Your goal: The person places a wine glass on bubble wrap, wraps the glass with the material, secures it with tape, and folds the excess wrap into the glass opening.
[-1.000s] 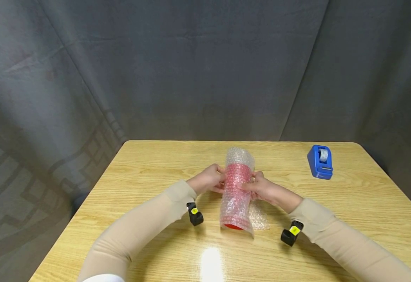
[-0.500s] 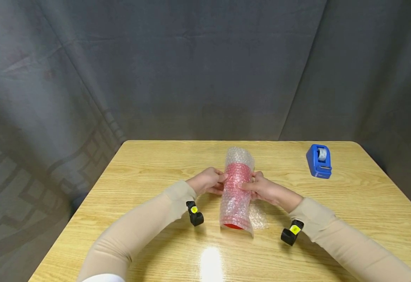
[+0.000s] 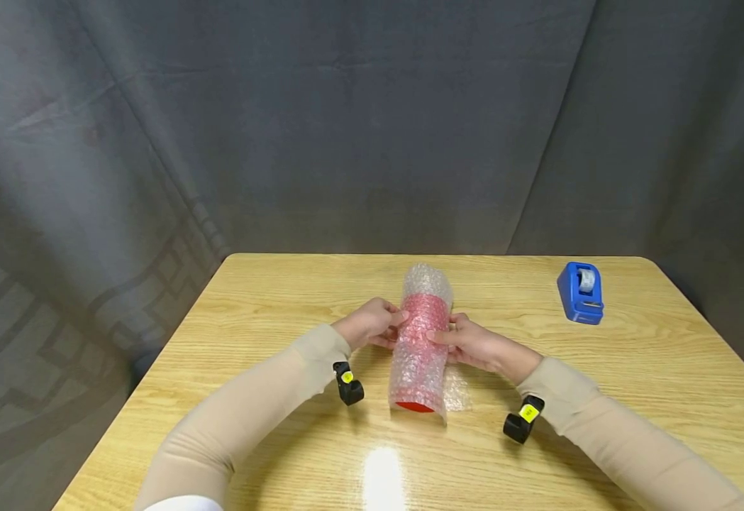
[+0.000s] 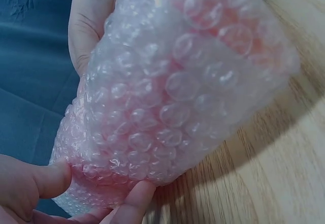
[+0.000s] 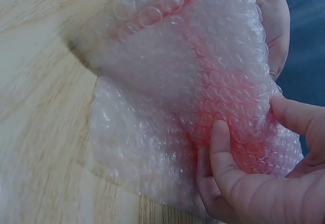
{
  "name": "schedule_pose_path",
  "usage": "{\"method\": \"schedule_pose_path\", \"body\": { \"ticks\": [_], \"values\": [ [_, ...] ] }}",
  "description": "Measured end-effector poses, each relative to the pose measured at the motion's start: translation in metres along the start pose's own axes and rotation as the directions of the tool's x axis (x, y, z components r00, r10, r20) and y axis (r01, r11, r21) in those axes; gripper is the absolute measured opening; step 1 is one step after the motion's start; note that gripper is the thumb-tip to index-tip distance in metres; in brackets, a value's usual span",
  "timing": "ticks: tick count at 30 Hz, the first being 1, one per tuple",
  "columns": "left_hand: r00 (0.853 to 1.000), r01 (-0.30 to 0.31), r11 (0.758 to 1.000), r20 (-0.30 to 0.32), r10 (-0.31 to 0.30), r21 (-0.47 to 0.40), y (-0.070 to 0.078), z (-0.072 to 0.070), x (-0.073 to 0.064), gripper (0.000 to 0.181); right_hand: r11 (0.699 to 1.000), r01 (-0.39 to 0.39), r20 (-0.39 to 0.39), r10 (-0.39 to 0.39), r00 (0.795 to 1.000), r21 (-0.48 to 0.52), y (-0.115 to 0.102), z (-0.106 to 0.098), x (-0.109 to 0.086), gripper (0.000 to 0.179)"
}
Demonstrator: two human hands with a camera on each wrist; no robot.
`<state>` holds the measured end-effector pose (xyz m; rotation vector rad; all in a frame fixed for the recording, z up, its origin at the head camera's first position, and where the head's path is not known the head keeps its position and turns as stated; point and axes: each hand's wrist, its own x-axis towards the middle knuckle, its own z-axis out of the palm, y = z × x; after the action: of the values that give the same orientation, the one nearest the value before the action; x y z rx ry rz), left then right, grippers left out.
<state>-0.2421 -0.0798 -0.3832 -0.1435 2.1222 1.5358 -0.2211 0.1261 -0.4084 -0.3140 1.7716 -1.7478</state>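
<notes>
At counter (image 3: pixel 282 454), between left hand (image 3: pixel 370 323) and right hand (image 3: pixel 481 345): red object (image 3: pixel 415 407) in wrap (image 3: pixel 418 372), fingers (image 5: pixel 221 145) of both pinching wrap's sides. If pinch loosens, flap (image 5: pixel 137 142) may spring away and wrap unroll.

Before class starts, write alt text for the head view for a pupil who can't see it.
A left hand and a right hand hold a red object wrapped in bubble wrap at a wooden table. A blue tape dispenser stands to the right, with a grey curtain behind.
</notes>
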Motion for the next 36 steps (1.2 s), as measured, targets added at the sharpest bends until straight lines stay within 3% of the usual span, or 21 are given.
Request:
{"method": "schedule_pose_path", "body": {
  "ticks": [16,27,31,36],
  "values": [
    [0.997,-0.070,0.997,-0.015,0.070,0.034,0.002,0.006,-0.004,0.027,1.000,-0.023,0.091,0.022,0.996,0.006,0.002,-0.011,-0.004,0.081],
    [0.995,-0.094,0.989,-0.035,0.099,0.115,0.003,0.010,-0.006,0.028,0.993,-0.026,0.014,0.028,1.000,-0.117,0.000,-0.013,-0.007,0.080],
    [0.994,-0.097,0.987,-0.039,0.102,0.127,0.004,0.010,-0.006,0.028,0.999,-0.030,0.013,0.031,0.999,-0.027,-0.003,-0.010,-0.009,0.080],
    [0.994,-0.098,0.984,-0.038,0.105,0.149,0.005,0.009,-0.008,0.029,0.989,-0.087,-0.031,0.092,0.995,0.119,-0.009,-0.004,-0.011,0.089]
  ]
}}
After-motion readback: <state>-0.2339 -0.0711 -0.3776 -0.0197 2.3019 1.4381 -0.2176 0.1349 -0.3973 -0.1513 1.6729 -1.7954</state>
